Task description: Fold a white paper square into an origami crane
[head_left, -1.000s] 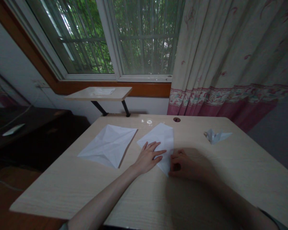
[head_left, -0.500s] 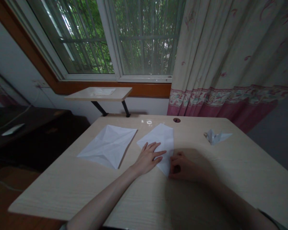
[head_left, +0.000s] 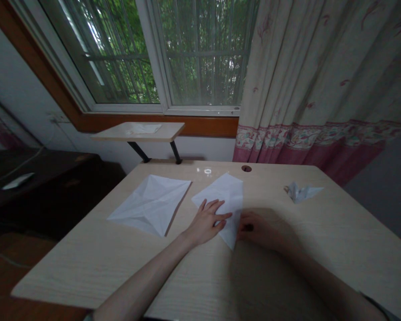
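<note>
A white sheet of paper with folded edges lies on the table in front of me, one corner toward me. My left hand rests flat on it with fingers spread. At its right edge is my right hand, its fingers curled together in a pinch at the paper's border; the fingertips are partly hidden in shadow. Left of my hands lies a second white sheet, opened out and marked with creases. A small folded paper crane sits at the right of the table.
A small raised shelf on black legs stands at the table's back left, with a whitish paper on it. Near the back edge is a round cable hole. Behind are a barred window and a floral curtain.
My right hand has shifted slightly right and its fingers have drawn closer together along the paper's right edge. My left hand stays in place on the sheet.
</note>
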`<act>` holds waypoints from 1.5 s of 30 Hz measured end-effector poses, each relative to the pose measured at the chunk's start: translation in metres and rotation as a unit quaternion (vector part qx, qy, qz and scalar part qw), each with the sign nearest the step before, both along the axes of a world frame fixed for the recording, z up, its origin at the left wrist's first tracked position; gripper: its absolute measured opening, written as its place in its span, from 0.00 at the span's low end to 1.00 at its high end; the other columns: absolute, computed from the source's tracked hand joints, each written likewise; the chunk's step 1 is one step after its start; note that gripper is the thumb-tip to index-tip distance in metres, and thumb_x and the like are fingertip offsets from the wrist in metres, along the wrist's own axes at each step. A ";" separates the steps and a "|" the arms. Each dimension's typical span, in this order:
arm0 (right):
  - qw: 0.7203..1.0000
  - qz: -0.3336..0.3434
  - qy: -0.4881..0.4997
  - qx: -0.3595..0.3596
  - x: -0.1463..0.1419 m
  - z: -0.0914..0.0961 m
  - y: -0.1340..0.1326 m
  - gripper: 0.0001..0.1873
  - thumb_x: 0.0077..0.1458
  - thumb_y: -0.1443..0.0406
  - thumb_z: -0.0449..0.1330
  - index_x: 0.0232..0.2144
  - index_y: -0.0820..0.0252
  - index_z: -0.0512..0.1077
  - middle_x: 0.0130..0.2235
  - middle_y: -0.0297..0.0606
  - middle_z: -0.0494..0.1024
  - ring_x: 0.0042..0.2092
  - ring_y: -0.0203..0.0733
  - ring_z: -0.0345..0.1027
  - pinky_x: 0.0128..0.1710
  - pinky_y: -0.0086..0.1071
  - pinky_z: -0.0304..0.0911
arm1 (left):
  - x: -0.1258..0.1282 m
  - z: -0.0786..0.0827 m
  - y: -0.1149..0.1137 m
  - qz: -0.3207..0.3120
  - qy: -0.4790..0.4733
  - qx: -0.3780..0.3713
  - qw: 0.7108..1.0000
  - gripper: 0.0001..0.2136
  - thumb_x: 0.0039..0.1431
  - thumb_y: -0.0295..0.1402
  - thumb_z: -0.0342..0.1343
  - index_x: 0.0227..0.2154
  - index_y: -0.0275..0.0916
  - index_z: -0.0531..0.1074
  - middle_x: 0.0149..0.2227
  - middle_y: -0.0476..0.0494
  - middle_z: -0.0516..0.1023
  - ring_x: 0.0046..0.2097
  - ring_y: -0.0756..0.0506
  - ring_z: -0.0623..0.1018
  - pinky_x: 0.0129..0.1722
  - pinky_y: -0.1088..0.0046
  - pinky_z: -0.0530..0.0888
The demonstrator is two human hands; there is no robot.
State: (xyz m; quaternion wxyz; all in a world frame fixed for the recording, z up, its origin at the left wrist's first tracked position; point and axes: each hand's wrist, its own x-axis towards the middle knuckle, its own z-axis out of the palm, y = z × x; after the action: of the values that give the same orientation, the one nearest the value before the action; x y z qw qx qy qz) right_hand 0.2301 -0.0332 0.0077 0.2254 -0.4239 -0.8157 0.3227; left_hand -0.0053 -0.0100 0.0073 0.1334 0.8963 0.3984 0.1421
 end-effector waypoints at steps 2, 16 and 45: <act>1.000 -0.001 0.015 0.016 0.002 -0.002 0.001 0.09 0.59 0.66 0.60 0.26 0.58 0.74 0.33 0.36 0.78 0.37 0.40 0.71 0.38 0.31 0.62 | 0.000 0.002 -0.001 -0.005 -0.008 -0.002 1.000 0.16 0.66 0.37 0.54 0.55 0.58 0.72 0.66 0.43 0.62 0.67 0.36 0.61 0.65 0.40 0.51; 0.950 -0.133 -0.041 0.280 0.017 -0.015 0.012 0.15 0.66 0.62 0.52 0.28 0.56 0.73 0.31 0.38 0.75 0.33 0.42 0.69 0.35 0.36 0.65 | 0.002 -0.002 0.000 -0.016 -0.070 0.030 0.997 0.17 0.52 0.45 0.68 0.45 0.54 0.79 0.60 0.47 0.72 0.61 0.37 0.71 0.66 0.45 0.52; 0.880 -0.145 -0.074 0.446 0.014 -0.020 0.007 0.12 0.64 0.66 0.57 0.47 0.47 0.75 0.51 0.39 0.76 0.54 0.48 0.64 0.55 0.47 0.56 | 0.003 0.011 -0.008 -0.039 -0.155 0.044 0.986 0.08 0.64 0.35 0.56 0.44 0.41 0.70 0.46 0.44 0.78 0.51 0.42 0.75 0.55 0.61 0.67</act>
State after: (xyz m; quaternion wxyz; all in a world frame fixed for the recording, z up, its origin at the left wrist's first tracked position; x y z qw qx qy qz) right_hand 0.2438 -0.0262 -0.0126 0.3737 -0.4151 -0.8170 -0.1435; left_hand -0.0018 -0.0176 0.0184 0.1595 0.8833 0.3308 0.2914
